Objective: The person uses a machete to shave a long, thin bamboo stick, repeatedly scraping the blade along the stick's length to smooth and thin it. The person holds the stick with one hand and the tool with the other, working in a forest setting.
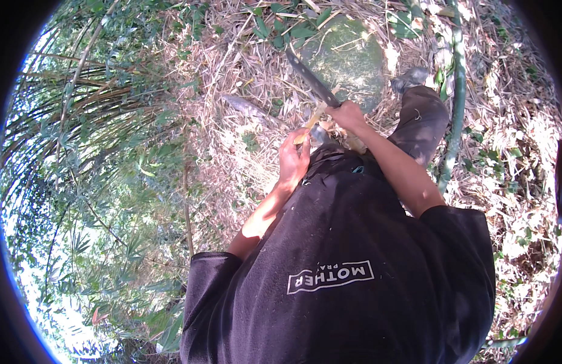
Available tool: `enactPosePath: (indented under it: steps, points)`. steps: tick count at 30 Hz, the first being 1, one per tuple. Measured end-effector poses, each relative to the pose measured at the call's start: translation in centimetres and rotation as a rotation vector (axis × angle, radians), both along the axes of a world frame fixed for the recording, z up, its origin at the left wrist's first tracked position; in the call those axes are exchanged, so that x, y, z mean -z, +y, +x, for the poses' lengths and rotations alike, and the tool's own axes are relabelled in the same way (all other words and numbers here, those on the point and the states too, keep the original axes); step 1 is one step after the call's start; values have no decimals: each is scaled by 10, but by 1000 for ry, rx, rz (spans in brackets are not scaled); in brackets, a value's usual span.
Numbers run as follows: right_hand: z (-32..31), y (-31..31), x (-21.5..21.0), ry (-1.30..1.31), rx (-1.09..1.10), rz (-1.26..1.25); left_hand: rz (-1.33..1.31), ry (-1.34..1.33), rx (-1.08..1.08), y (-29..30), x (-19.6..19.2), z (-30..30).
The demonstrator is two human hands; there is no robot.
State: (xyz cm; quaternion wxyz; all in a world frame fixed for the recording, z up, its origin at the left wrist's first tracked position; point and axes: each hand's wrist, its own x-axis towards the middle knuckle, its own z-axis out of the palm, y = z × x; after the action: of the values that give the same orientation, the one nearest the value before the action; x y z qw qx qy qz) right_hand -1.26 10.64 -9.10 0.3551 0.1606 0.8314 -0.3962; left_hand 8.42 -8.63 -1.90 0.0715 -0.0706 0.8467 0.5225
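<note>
Both hands closed: one on a pale bamboo strip, the other on a long knife, in front of the person's waist.

Nearest, the left hand (pixel 294 159) is clenched around the lower end of the bamboo strip (pixel 313 119), a thin yellow sliver that looks light, stiff along its length yet likely to flex and split, with edges that may be sharp; a hold low on the strip, clear of the blade, seems safest. Just beyond, the right hand (pixel 347 115) grips the handle of the knife (pixel 310 77), whose dark blade angles up and away over the dry leaf litter (pixel 244 121). A green bamboo stalk (pixel 458 91) stands farther right.
</note>
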Motion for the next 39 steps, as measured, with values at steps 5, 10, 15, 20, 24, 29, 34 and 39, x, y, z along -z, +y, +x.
enactPosePath:
  steps: [5,10,15,20,24,29,34,39]
  points:
    - [4,-6,-26,-66,62,-116,50,-43,-79,13,-1,-7]
    - [10,10,-34,-103,220,-367,157,-13,21,35,5,-9]
    - [10,35,-17,-185,378,-579,306,-54,271,45,8,-3]
    - [5,52,-50,-146,438,-505,600,-153,-156,38,33,0]
    - [6,60,-91,-71,426,-598,216,118,-81,21,38,-10]
    - [5,50,-148,13,371,-718,-44,363,53,28,-3,-43]
    - [9,29,-179,41,338,-862,102,282,109,29,-25,-60]
    - [9,18,-183,64,317,-865,181,191,124,17,-19,-53]
